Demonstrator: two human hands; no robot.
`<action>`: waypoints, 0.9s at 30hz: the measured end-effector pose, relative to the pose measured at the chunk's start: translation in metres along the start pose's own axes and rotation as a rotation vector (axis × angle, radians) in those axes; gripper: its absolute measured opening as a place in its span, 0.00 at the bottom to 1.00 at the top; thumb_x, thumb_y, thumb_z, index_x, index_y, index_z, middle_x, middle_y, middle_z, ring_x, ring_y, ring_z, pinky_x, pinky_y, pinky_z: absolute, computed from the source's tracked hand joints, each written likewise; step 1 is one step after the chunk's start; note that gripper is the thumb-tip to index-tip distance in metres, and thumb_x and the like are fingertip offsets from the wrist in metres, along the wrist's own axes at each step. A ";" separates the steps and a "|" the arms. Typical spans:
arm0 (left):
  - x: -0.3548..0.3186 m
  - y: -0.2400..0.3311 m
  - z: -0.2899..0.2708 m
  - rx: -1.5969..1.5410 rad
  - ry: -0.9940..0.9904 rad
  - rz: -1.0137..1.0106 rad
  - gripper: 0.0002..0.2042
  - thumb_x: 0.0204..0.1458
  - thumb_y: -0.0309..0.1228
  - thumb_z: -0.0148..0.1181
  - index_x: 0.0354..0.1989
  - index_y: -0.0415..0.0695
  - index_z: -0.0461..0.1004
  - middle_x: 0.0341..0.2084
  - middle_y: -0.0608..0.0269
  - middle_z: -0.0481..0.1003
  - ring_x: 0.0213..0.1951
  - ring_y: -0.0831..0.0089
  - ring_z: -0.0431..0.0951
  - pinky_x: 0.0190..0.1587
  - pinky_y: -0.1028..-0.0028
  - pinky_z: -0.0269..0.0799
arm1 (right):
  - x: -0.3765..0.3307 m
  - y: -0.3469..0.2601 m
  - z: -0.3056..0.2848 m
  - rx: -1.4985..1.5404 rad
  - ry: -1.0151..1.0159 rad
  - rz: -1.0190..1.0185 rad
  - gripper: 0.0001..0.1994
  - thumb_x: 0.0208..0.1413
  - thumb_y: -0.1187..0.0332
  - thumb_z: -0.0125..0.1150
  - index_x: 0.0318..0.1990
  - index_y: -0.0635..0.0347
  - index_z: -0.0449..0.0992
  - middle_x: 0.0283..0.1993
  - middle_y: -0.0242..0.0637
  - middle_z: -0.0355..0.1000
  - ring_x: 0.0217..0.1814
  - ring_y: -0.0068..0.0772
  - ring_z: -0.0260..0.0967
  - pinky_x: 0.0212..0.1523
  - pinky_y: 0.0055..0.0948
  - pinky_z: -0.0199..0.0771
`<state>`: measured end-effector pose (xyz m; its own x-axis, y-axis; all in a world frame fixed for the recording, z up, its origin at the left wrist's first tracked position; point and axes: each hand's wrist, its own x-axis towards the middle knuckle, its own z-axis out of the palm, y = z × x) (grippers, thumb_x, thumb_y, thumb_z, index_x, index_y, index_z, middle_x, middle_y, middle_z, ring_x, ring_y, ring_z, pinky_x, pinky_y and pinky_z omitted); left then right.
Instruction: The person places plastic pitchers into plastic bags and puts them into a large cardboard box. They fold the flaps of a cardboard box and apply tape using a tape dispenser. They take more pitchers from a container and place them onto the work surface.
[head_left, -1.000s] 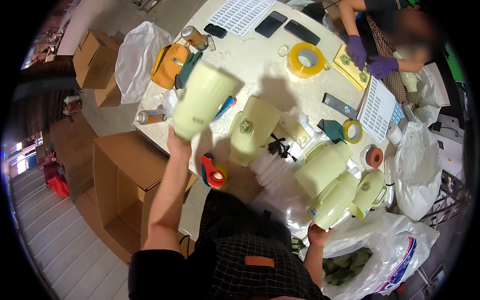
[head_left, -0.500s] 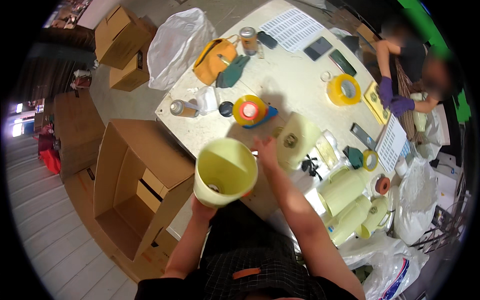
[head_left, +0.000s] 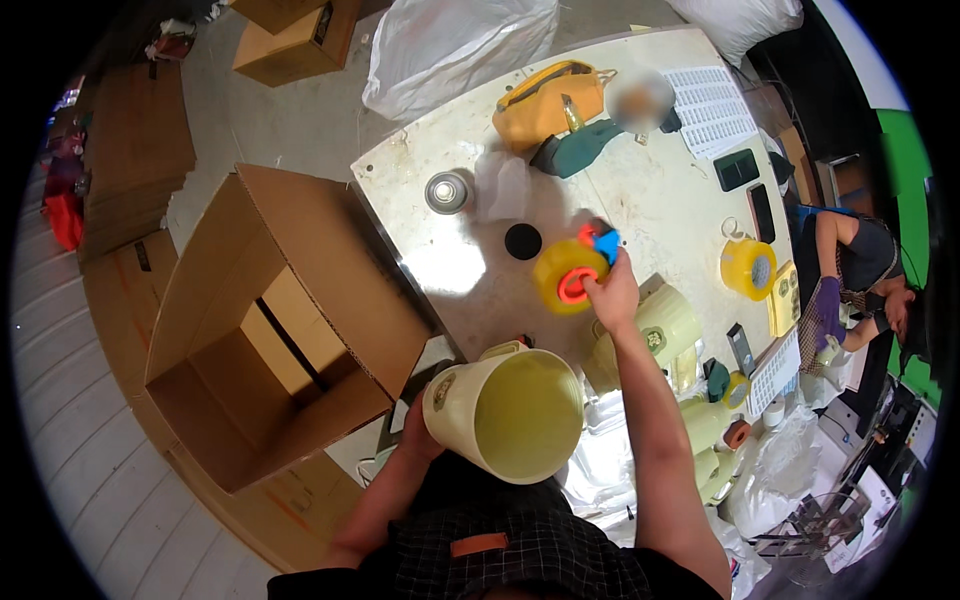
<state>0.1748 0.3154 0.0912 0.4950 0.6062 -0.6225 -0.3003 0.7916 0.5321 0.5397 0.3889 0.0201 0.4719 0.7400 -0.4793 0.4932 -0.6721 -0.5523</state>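
My left hand [head_left: 419, 432] is closed round the side of a pale yellow-green jug [head_left: 450, 425]. The jug is tilted, its wide round mouth facing me and its inside bare. Over the table, my right hand [head_left: 614, 296] grips a tape dispenser [head_left: 556, 277] with a roll of yellow tape, a red hub and a blue part. Beside my right wrist, a second pale jug [head_left: 668, 318] bearing a dark emblem lies on the table. A black round lid [head_left: 522, 241] is just left of the dispenser.
An open cardboard box [head_left: 270, 330] stands at the table's left. On the white table [head_left: 430, 300] are a spray can [head_left: 447, 192], an orange pouch [head_left: 548, 105] and a large tape roll [head_left: 748, 268]. More pale jugs [head_left: 705, 425] lie at right. A co-worker in purple gloves [head_left: 828, 310] is beyond.
My right hand has moved from beside the jug to the tape dispenser and taken hold of it. The jug in my left hand has turned and shifted right. The view has swung.
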 end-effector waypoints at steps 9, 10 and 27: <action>0.013 0.003 -0.006 -0.372 0.056 -0.198 0.27 0.69 0.46 0.36 0.63 0.36 0.65 0.59 0.51 0.71 0.61 0.59 0.71 0.65 0.60 0.64 | 0.039 -0.045 0.031 -0.758 -0.343 -0.724 0.25 0.41 0.68 0.70 0.52 0.43 0.75 0.47 0.31 0.72 0.55 0.39 0.68 0.50 0.37 0.77; 0.013 0.003 -0.010 -0.384 0.085 -0.222 0.27 0.69 0.46 0.36 0.63 0.36 0.65 0.59 0.51 0.71 0.61 0.59 0.70 0.65 0.61 0.64 | 0.047 -0.047 0.036 -0.809 -0.319 -0.727 0.25 0.41 0.68 0.70 0.52 0.43 0.76 0.47 0.31 0.72 0.56 0.39 0.68 0.50 0.38 0.77; 0.093 -0.013 0.058 -0.370 0.298 -0.249 0.25 0.69 0.47 0.37 0.64 0.42 0.66 0.60 0.61 0.70 0.64 0.63 0.67 0.67 0.62 0.59 | 0.048 0.018 -0.076 0.522 0.329 -0.207 0.19 0.58 0.71 0.61 0.58 0.60 0.73 0.48 0.41 0.77 0.46 0.28 0.72 0.49 0.29 0.73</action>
<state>0.2719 0.3570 0.0594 0.3510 0.3495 -0.8687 -0.4971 0.8558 0.1435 0.6265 0.4110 0.0387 0.6451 0.7513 -0.1392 0.2174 -0.3551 -0.9092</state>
